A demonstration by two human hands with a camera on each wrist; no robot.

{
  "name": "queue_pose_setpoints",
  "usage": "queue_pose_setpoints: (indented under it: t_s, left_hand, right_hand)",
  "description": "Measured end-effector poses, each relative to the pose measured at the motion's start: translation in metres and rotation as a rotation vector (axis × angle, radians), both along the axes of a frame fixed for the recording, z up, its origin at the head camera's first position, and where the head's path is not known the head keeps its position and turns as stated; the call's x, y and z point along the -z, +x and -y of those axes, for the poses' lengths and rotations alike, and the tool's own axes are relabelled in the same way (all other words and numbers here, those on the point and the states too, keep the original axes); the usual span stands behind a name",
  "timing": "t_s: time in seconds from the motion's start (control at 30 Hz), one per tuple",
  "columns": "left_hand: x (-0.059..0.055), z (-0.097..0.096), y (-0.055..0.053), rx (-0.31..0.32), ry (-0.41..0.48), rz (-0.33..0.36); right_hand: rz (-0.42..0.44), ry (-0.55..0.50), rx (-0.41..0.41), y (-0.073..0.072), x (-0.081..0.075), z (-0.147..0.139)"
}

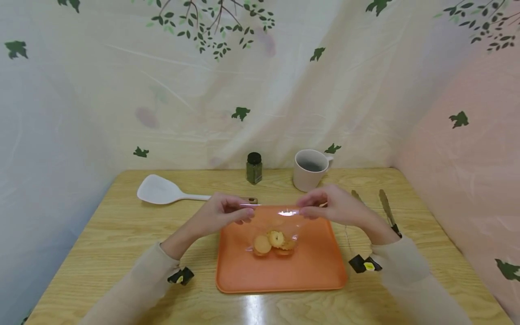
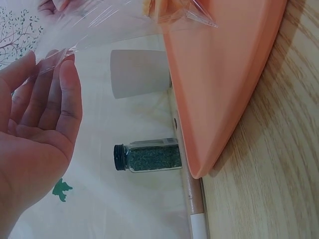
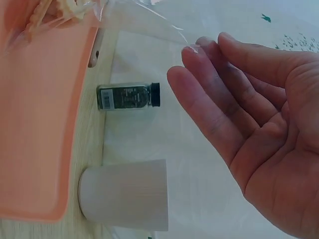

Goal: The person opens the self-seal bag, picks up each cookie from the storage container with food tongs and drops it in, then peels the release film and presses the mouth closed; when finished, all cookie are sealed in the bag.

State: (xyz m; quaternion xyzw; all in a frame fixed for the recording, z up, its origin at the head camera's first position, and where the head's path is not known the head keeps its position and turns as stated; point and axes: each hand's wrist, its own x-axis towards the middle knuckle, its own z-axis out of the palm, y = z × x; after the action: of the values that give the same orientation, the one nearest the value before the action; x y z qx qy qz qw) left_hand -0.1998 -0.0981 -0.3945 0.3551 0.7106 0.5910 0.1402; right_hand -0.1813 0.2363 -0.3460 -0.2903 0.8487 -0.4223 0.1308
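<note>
A clear plastic bag hangs upright over the orange tray, its top edge stretched between both hands. Several round, pale golden cookies lie at the bottom of the bag. My left hand pinches the bag's upper left corner between thumb and fingers. At the upper right corner, my right hand pinches the film in the same way. In the right wrist view, the thumb and fingertips of the right hand meet at the bag's edge. Whether the bag's base touches the tray, I cannot tell.
A white spatula lies behind the left hand, its handle end near the tray. A dark-capped jar of green flakes and a white mug stand at the table's back. Metal utensil ends show beyond the right forearm.
</note>
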Motion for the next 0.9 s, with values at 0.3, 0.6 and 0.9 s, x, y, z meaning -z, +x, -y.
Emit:
queue_pose_setpoints:
  t_s: [0.3,0.6,0.9]
  left_hand:
    - [-0.001,0.001,0.0,0.004,-0.002,-0.007]
    - [-0.001,0.003,0.001,-0.017,-0.007,-0.001]
    - [-0.001,0.009,0.001,-0.034,-0.009,-0.02]
  right_hand:
    - [0.007,-0.071,-0.013,0.004,0.005,-0.013]
    - [0.01,-0.106,-0.01,0.006,0.007,-0.017]
    - [-0.009,-0.115,0.037,0.009,0.01,-0.018]
